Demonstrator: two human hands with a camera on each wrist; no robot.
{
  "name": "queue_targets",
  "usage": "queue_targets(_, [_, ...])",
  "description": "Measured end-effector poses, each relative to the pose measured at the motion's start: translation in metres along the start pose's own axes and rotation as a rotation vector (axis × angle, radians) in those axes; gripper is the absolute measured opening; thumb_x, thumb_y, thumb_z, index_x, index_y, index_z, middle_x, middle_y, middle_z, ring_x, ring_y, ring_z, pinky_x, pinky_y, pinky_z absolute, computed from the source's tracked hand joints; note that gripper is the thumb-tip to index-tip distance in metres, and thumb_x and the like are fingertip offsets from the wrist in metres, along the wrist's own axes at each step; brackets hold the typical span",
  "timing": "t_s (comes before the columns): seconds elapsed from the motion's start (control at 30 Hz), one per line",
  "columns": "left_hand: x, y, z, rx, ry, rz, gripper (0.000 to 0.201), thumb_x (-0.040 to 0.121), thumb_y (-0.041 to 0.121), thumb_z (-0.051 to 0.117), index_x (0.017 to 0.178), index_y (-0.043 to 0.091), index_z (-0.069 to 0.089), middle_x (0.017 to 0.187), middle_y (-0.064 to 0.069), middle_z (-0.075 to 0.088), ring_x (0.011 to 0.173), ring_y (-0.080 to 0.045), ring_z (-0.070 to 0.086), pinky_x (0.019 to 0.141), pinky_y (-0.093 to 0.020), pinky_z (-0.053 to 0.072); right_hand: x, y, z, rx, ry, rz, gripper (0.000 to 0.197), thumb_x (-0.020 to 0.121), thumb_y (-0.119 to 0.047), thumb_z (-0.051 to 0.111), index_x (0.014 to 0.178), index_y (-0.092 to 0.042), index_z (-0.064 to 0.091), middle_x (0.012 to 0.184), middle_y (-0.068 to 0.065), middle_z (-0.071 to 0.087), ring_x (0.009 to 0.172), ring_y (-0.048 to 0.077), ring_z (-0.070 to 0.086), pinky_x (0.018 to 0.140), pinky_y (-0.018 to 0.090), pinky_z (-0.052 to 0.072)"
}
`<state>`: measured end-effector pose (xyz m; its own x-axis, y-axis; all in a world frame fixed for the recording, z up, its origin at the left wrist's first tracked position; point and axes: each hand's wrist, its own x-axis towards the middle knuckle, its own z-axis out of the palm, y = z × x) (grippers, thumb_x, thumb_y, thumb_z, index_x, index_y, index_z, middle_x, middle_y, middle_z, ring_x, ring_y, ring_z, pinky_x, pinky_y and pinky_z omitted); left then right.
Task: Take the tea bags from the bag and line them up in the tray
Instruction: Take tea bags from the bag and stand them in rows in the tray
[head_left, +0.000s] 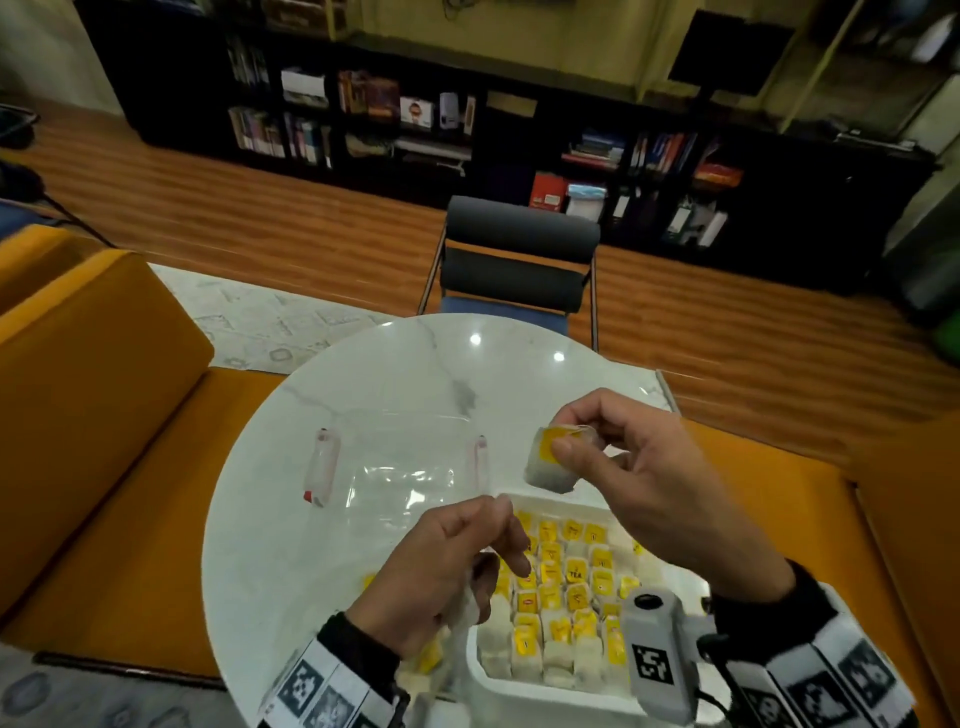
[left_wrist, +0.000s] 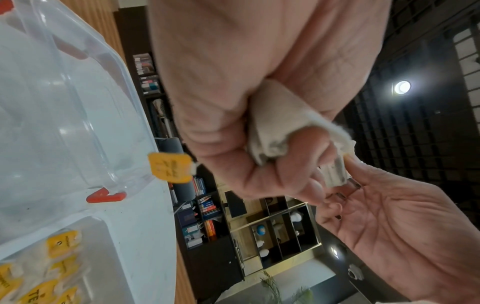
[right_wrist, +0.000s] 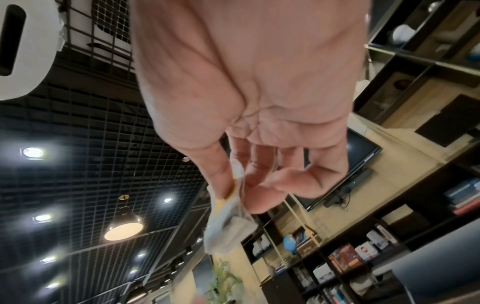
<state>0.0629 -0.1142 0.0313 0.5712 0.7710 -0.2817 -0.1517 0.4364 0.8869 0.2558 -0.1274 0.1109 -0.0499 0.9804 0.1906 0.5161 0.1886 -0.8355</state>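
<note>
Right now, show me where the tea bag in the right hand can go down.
The tray is crowded with rows of tea bags; its bare floor shows only at the far right corner, under the right hand holding the tea bag. The marble table beyond the clear lid lies bare.

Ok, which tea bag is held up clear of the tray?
The tea bag pinched in the right hand, above the tray's far edge; the rest lie in rows.
</note>
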Motion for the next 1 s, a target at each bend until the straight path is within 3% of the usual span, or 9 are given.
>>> queue_targets(0.1, [0.008, 0.0, -0.001, 0.114, 0.142, 0.03, 0.031, 0.084, 0.043, 0.066, 0.088, 0.012, 0.068, 0.069, -0.011, 0.061, 0.042, -0.014, 0.038, 0.039, -0.02, 0.033, -0.002, 0.007, -0.015, -0.028, 0.044, 0.044, 0.011, 0.092, -0.017, 0.068, 0.092, -0.027, 0.068, 0.088, -0.006, 0.067, 0.081, 0.017, 0.061, 0.064, 0.048, 0.054])
queue_targets(0.2, [0.015, 0.008, 0.001, 0.26, 0.299, 0.146, 0.027, 0.075, 0.053, 0.07, 0.096, 0.035, 0.073, 0.078, -0.005, 0.069, 0.049, -0.007, 0.049, 0.048, -0.025, 0.041, -0.006, 0.013, -0.023, -0.026, 0.045, 0.09, 0.012, 0.089, -0.016, 0.072, 0.093, -0.026, 0.07, 0.088, -0.007, 0.069, 0.081, 0.016, 0.061, 0.064, 0.046, 0.054])
queue_targets(0.27, [0.016, 0.021, 0.008, 0.29, 0.277, 0.236, 0.036, 0.071, 0.054, 0.072, 0.105, 0.04, 0.073, 0.086, 0.002, 0.07, 0.05, -0.008, 0.051, 0.05, -0.024, 0.04, -0.007, 0.016, -0.022, -0.002, 0.038, 0.101, 0.015, 0.087, -0.014, 0.074, 0.095, -0.027, 0.07, 0.087, -0.004, 0.07, 0.078, 0.014, 0.062, 0.061, 0.042, 0.051])
queue_targets(0.37, [0.016, 0.044, 0.019, 0.336, 0.2, 0.337, 0.035, 0.073, 0.048, 0.081, 0.104, 0.035, 0.075, 0.088, 0.009, 0.07, 0.045, -0.015, 0.046, 0.041, -0.018, 0.035, -0.005, 0.015, -0.016, 0.062, 0.011, 0.083, 0.017, 0.087, -0.015, 0.074, 0.096, -0.026, 0.066, 0.082, 0.002, 0.072, 0.078, 0.021, 0.068, 0.062, 0.053, 0.052])
queue_targets(0.47, [0.017, 0.053, 0.026, 0.446, 0.184, 0.406, 0.012, 0.079, 0.035, 0.081, 0.086, 0.027, 0.076, 0.064, 0.013, 0.066, 0.042, -0.007, 0.041, 0.042, -0.014, 0.031, -0.004, 0.013, -0.01, 0.11, 0.036, 0.069, 0.02, 0.084, -0.019, 0.078, 0.095, -0.023, 0.062, 0.078, 0.005, 0.07, 0.066, 0.015, 0.065, 0.054, 0.043, 0.047])
queue_targets(0.67, [0.013, 0.06, 0.023, 0.358, 0.224, 0.392, 0.01, 0.082, 0.02, 0.077, 0.081, 0.011, 0.075, 0.069, 0.004, 0.063, 0.039, -0.005, 0.045, 0.039, -0.014, 0.033, -0.009, 0.021, -0.003, 0.162, 0.02, 0.069, 0.024, 0.083, -0.021, 0.078, 0.105, -0.021, 0.069, 0.095, -0.005, 0.072, 0.084, 0.014, 0.067, 0.069, 0.045, 0.058])
queue_targets(0.8, [0.016, 0.054, 0.029, 0.294, 0.3, 0.38, 0.01, 0.082, 0.02, 0.076, 0.083, 0.01, 0.074, 0.068, 0.001, 0.062, 0.038, -0.004, 0.046, 0.038, -0.014, 0.033, -0.011, 0.027, 0.009, 0.266, 0.014, 0.049, 0.031, 0.083, -0.031, 0.07, 0.089, -0.001, 0.071, 0.08, 0.01, 0.072, 0.074, 0.018, 0.07, 0.066, 0.021, 0.051])
queue_targets(0.9, [0.017, 0.043, 0.027, 0.286, 0.39, 0.334, 0.019, 0.08, 0.034, 0.074, 0.09, 0.017, 0.075, 0.075, -0.001, 0.07, 0.043, -0.006, 0.05, 0.042, -0.02, 0.04, -0.01, 0.044, 0.006, 0.254, 0.054, 0.095, 0.025, 0.086, -0.025, 0.072, 0.081, -0.001, 0.068, 0.074, 0.012, 0.07, 0.07, 0.022, 0.067, 0.065, 0.02, 0.049])
queue_targets(1.0, [0.011, 0.025, 0.015, 0.219, 0.496, 0.235, 0.019, 0.089, 0.033, 0.068, 0.094, 0.016, 0.075, 0.077, -0.005, 0.071, 0.055, -0.007, 0.054, 0.051, -0.03, 0.046, -0.011, 0.09, 0.002, 0.186, 0.032, 0.234, 0.022, 0.088, -0.017, 0.073, 0.073, -0.005, 0.064, 0.065, 0.008, 0.064, 0.061, 0.012, 0.058, 0.061, 0.02, 0.044])
